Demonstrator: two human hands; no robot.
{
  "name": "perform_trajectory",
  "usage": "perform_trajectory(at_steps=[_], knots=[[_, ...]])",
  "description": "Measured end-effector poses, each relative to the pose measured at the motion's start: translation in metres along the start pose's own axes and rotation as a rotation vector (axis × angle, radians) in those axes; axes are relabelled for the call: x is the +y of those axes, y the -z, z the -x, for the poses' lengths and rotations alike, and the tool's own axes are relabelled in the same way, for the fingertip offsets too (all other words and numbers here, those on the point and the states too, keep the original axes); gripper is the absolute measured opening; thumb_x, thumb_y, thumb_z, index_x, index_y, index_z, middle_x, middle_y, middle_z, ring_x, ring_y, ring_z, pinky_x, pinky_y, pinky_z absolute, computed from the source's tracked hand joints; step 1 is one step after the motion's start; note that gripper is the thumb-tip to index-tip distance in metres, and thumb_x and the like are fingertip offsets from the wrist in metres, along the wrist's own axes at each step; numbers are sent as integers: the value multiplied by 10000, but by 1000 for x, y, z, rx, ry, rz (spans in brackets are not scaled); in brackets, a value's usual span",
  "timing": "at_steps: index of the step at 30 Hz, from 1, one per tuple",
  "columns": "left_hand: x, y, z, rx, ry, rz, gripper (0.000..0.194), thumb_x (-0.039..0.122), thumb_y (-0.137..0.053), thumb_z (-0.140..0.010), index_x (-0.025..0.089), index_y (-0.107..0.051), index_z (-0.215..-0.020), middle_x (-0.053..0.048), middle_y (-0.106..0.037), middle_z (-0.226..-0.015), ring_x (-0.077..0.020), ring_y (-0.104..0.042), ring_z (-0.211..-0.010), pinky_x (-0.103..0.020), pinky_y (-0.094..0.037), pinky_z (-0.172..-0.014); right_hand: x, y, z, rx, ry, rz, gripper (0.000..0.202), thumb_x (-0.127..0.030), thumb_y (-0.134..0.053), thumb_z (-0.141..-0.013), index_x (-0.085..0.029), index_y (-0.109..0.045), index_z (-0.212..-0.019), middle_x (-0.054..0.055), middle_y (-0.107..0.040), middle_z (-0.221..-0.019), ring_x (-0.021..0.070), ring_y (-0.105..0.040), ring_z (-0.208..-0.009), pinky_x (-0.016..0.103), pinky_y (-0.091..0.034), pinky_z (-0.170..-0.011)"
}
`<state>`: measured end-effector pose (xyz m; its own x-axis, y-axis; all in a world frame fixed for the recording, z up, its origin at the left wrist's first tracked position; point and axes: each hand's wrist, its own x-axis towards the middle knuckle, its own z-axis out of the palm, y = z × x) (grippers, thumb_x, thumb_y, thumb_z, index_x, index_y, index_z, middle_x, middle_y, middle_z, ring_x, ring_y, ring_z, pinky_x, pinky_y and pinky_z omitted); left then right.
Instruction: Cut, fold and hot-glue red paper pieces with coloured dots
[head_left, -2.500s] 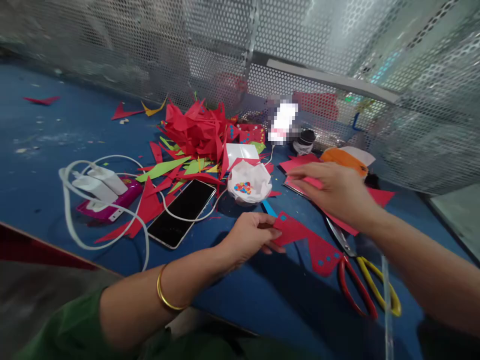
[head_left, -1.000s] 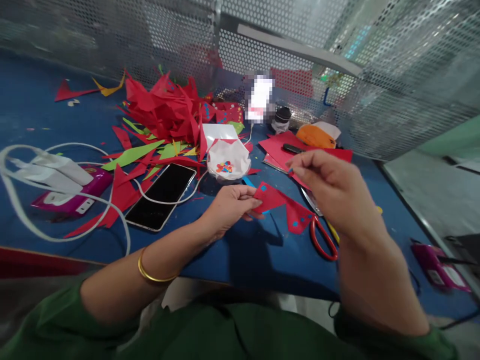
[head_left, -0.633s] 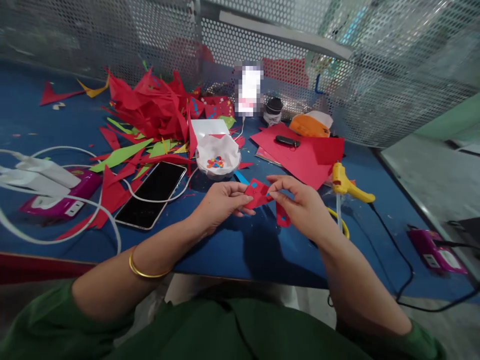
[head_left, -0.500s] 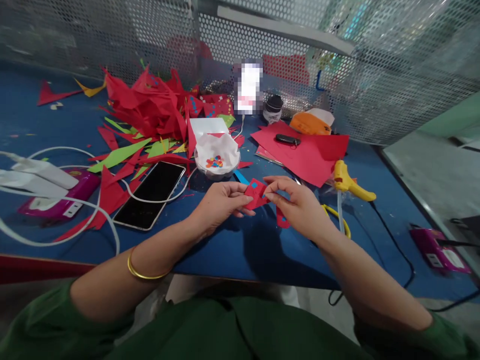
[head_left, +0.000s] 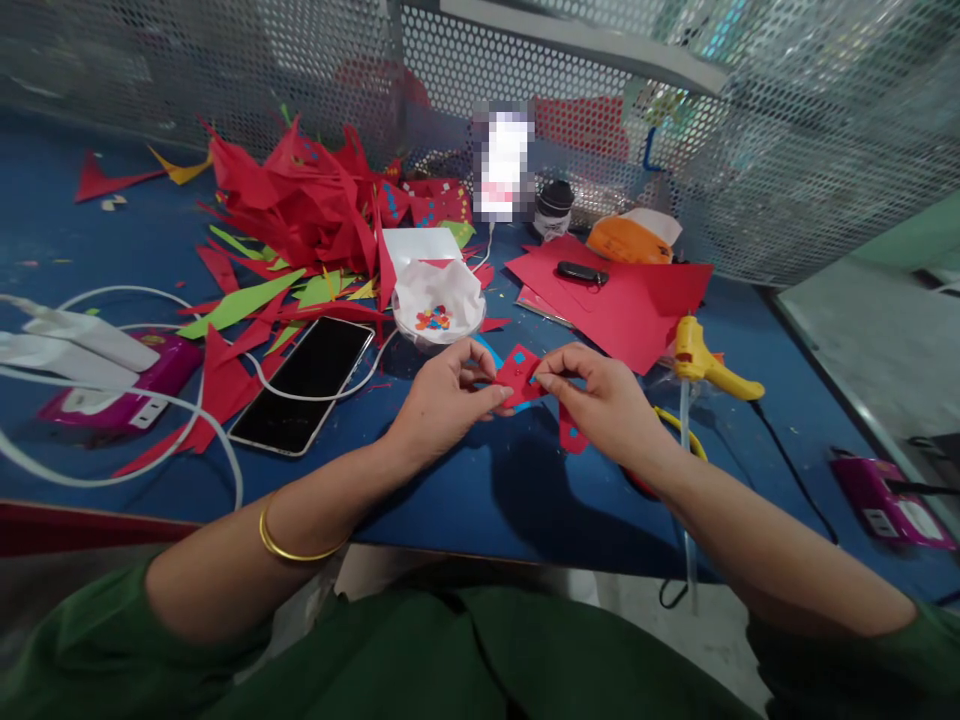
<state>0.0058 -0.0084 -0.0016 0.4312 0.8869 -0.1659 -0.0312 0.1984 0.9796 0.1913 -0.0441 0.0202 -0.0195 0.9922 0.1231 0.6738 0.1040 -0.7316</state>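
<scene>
Between my two hands is a folded strip of red paper with small blue squares on it. My left hand pinches its left edge between thumb and fingers. My right hand has thumb and forefinger pressed together at the strip's right side, over a blue spot; part of the strip hangs below those fingers. Just beyond my left hand stands a bowl lined with white paper, holding small coloured pieces. A blue strip lies behind the red paper, partly hidden.
Red and green paper scraps pile up at the back left, near a black phone and white cables. Red sheets, a yellow glue gun and an orange object lie right. A perforated metal panel stands behind.
The whole view has shifted slightly. My left thumb and fingers have moved toward the lower left edge of the red strip, and more of its face shows. More of the blue strip shows behind it.
</scene>
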Motion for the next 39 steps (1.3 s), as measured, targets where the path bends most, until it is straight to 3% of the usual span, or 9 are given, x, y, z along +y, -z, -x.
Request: perform_trajectory(at_steps=[4,10,14,19,26,29,39], knots=[[1,0,1,-21,-37,-25,151,192,-738,-736,169,-599,-790,12,-698,-691,-144,-713,-675,-228,-533,-626,2,1,-4,-18,-5,-19,122,-257,-585,-852,-214,-637,-750,36,-664,-818,180,-599,-779,345,-471,-728],[3,0,1,-45,49,-32,84,140,-719,-730,127,-756,-805,-48,-749,-727,-155,-717,-716,-253,-549,-690,4,3,-12,-79,-47,-62,105,-258,-592,-844,-208,-650,-772,38,-698,-832,187,-634,-787,355,-492,-751],[3,0,0,-6,95,40,136,179,-770,-709,124,-770,-833,-57,-757,-737,-165,-720,-717,-271,-556,-699,2,13,-17,38,79,-34,94,-235,-613,-839,-209,-669,-769,69,-716,-1051,220,-655,-1007,406,-479,-933],[2,1,0,29,92,80,117,163,-767,-714,121,-766,-823,-50,-754,-732,-153,-722,-712,-247,-542,-676,1,21,-18,124,160,70,91,-192,-613,-840,-201,-683,-782,89,-699,-1094,246,-654,-1060,442,-475,-962],[-1,1,-1,29,77,116,181,214,-812,-687,122,-765,-836,-39,-750,-728,-138,-706,-690,-245,-541,-675,4,-4,-8,71,240,59,129,-195,-591,-875,-207,-659,-766,116,-685,-1117,273,-594,-1214,473,-455,-1005],[-1,1,-1,44,77,121,179,217,-817,-675,121,-761,-816,-37,-743,-709,-133,-694,-678,-250,-540,-683,2,-14,-5,108,246,77,121,-192,-586,-875,-205,-658,-778,131,-665,-1186,282,-581,-1230,498,-449,-1013],[-3,2,-4,55,75,148,174,247,-822,-663,129,-730,-751,-34,-730,-692,-143,-699,-681,-264,-545,-688,-1,-23,-3,171,237,113,118,-212,-608,-876,-207,-674,-779,122,-678,-1199,288,-577,-1242,526,-434,-1048]])
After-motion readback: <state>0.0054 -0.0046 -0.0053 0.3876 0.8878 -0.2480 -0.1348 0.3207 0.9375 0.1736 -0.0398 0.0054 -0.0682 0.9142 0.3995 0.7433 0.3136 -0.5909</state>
